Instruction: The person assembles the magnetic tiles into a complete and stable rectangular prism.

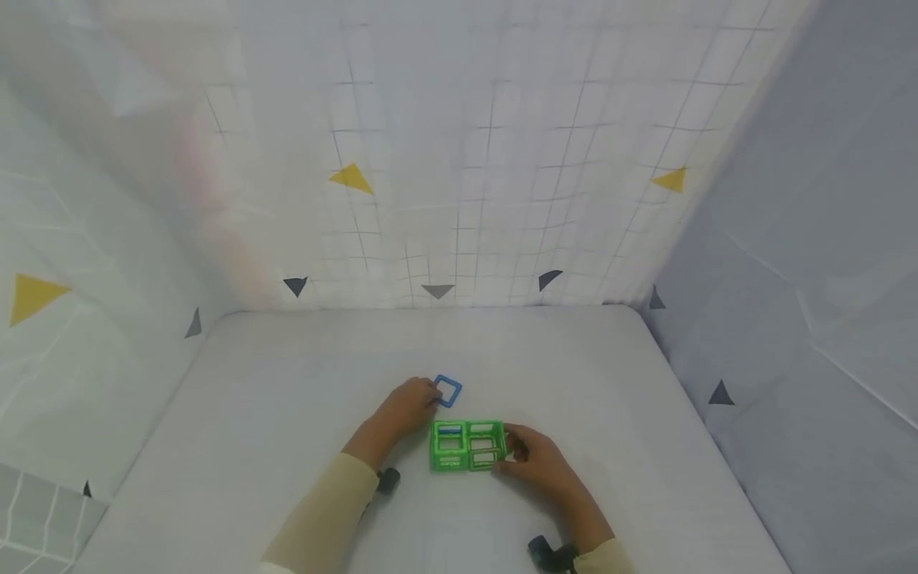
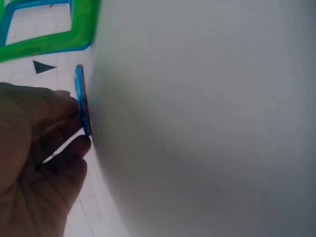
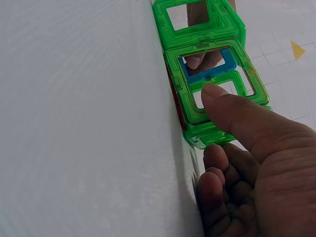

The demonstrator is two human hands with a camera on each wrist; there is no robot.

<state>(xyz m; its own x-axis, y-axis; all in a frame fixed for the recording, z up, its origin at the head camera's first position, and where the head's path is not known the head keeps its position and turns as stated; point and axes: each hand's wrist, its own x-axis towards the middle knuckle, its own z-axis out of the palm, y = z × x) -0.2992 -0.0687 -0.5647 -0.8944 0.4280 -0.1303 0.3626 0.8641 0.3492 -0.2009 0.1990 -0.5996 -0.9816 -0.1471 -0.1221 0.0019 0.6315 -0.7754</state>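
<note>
At the middle of the table, my left hand (image 1: 410, 408) pinches a blue square magnetic tile (image 1: 456, 397) by its near-left corner. The left wrist view shows this tile edge-on (image 2: 80, 91), low over the white surface, at the fingertips. Just nearer to me sits a block of joined green magnetic tiles (image 1: 468, 448), two open squares side by side. My right hand (image 1: 539, 466) grips its right end, thumb on one frame and the other fingers curled beside it. Through the green frames in the right wrist view, a blue frame (image 3: 229, 59) shows.
The white table (image 1: 559, 367) reaches back to a white wall with grid lines and yellow and dark triangles. Grey-white sheets (image 1: 803, 239) stand at the sides. Dark wrist devices (image 1: 552, 554) sit near both sleeves.
</note>
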